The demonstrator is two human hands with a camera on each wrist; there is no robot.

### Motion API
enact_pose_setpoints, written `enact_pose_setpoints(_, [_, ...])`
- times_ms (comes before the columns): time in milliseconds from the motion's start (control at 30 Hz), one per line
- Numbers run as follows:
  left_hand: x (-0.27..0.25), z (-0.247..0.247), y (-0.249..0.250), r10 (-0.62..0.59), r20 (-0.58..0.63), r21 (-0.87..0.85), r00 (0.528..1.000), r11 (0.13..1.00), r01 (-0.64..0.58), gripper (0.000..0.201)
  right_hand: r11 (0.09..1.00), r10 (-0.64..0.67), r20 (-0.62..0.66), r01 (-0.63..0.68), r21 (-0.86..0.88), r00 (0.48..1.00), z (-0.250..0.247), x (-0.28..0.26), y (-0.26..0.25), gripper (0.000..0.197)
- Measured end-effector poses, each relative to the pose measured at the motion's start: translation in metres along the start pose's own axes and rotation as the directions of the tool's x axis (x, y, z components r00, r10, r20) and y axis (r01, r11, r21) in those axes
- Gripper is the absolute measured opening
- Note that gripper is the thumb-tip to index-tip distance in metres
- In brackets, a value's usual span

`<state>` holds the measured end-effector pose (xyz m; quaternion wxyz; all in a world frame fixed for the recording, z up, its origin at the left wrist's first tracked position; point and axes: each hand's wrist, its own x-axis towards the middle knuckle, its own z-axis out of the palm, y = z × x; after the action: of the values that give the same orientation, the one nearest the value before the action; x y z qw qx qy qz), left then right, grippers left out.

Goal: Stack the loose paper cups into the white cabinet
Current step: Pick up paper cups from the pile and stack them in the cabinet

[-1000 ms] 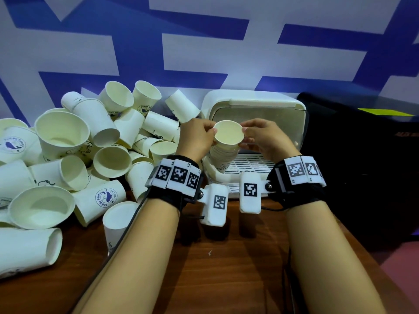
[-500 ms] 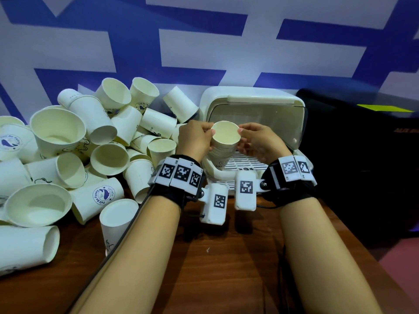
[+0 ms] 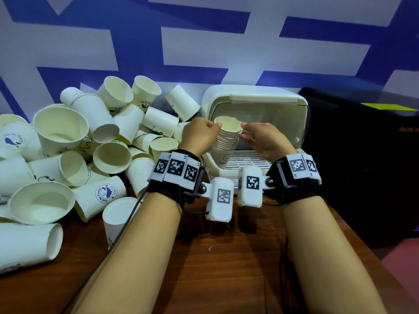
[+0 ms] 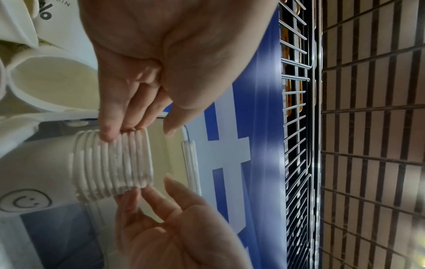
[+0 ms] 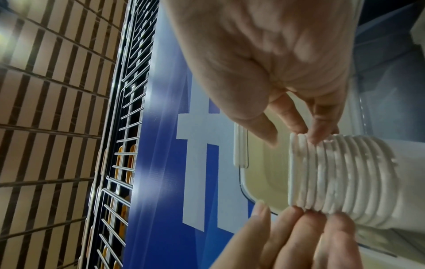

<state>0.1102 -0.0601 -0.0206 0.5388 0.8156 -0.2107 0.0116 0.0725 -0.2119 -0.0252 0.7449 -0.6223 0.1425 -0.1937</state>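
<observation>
Wooden counter [image 3: 204, 268] in the foreground. Beyond it, the left hand [image 3: 199, 138] and right hand [image 3: 264, 141] flank a nested cup stack [image 3: 226, 143], fingertips [image 4: 108, 132] pinching its ridged rims from opposite sides; thumbs hover near the top rim. The stack stands at the left front of the open white cabinet [image 3: 256, 98], above its slatted tray. Loose paper cups [image 3: 90, 141] lie heaped to the left. For seating, even downward pressure and a vertical stack seem advisable.
</observation>
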Motion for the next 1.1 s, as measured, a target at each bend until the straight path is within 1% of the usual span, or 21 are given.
enact_pose_setpoints(100, [-0.001,0.002,0.008,-0.060,0.133,-0.003,0.989,0.998,0.061,0.030,1.000,0.003,0.032,-0.003,-0.002,0.999,0.001,-0.001,0.000,0.010])
enact_pose_setpoints(133, [0.000,0.003,0.008,-0.078,0.163,-0.021,0.984,0.996,0.082,0.036,1.000,0.004,0.042,-0.003,-0.012,0.999,0.001,0.000,0.001,0.010])
enact_pose_setpoints(233, [0.000,0.006,0.010,-0.120,0.206,-0.076,0.971,0.988,0.138,0.046,0.999,-0.001,0.070,0.003,-0.034,0.998,0.002,0.001,0.002,0.009])
enact_pose_setpoints(333, [0.002,0.009,0.008,-0.158,0.240,-0.193,0.958,0.959,0.207,0.054,0.998,0.005,0.096,0.001,-0.065,0.995,0.004,0.000,0.002,0.010])
enact_pose_setpoints(367, [0.001,0.010,0.008,-0.151,0.261,-0.244,0.953,0.945,0.217,0.049,0.998,0.005,0.103,0.002,-0.070,0.995,0.004,0.000,0.002,0.011])
enact_pose_setpoints(400, [-0.001,0.010,0.009,-0.141,0.281,-0.290,0.949,0.931,0.224,0.039,0.997,0.003,0.106,0.005,-0.076,0.994,0.005,-0.001,0.002,0.011])
enact_pose_setpoints(433, [-0.003,0.009,0.010,-0.137,0.299,-0.318,0.944,0.919,0.234,0.031,0.997,-0.001,0.107,0.010,-0.082,0.994,0.005,-0.001,0.002,0.010])
enact_pose_setpoints(467, [-0.003,0.010,0.010,-0.131,0.308,-0.339,0.942,0.910,0.238,0.027,0.996,-0.005,0.106,0.014,-0.087,0.994,0.006,-0.001,0.003,0.009])
enact_pose_setpoints(567, [-0.004,0.009,0.010,-0.115,0.308,-0.363,0.944,0.903,0.228,0.025,0.996,-0.026,0.110,0.036,-0.087,0.994,0.007,-0.002,0.005,0.009])
enact_pose_setpoints(667, [-0.004,0.008,0.011,-0.126,0.297,-0.387,0.947,0.890,0.240,0.023,0.995,-0.039,0.110,0.049,-0.088,0.993,0.010,-0.005,0.005,0.010])
enact_pose_setpoints(767, [-0.006,0.006,0.013,-0.127,0.314,-0.413,0.941,0.874,0.256,0.024,0.993,-0.041,0.103,0.052,-0.109,0.994,0.012,-0.006,0.004,0.009])
enact_pose_setpoints(833, [-0.006,0.001,0.014,-0.135,0.335,-0.380,0.932,0.886,0.265,0.025,0.988,-0.030,0.085,0.042,-0.147,0.996,0.013,-0.006,0.003,0.007])
enact_pose_setpoints(933, [-0.007,-0.012,0.016,-0.139,0.335,-0.225,0.932,0.949,0.222,0.032,0.971,-0.033,0.036,0.041,-0.236,0.999,0.015,-0.012,-0.002,0.011])
enact_pose_setpoints(1000, [-0.008,-0.026,0.019,-0.125,0.316,-0.116,0.941,0.979,0.169,0.030,0.947,-0.074,-0.003,0.070,-0.313,0.997,0.018,-0.017,-0.008,0.017])
enact_pose_setpoints(1100, [-0.010,-0.047,0.019,-0.100,0.260,0.027,0.960,0.995,0.096,0.025,0.906,-0.183,-0.043,0.152,-0.395,0.982,0.022,-0.017,-0.012,0.024])
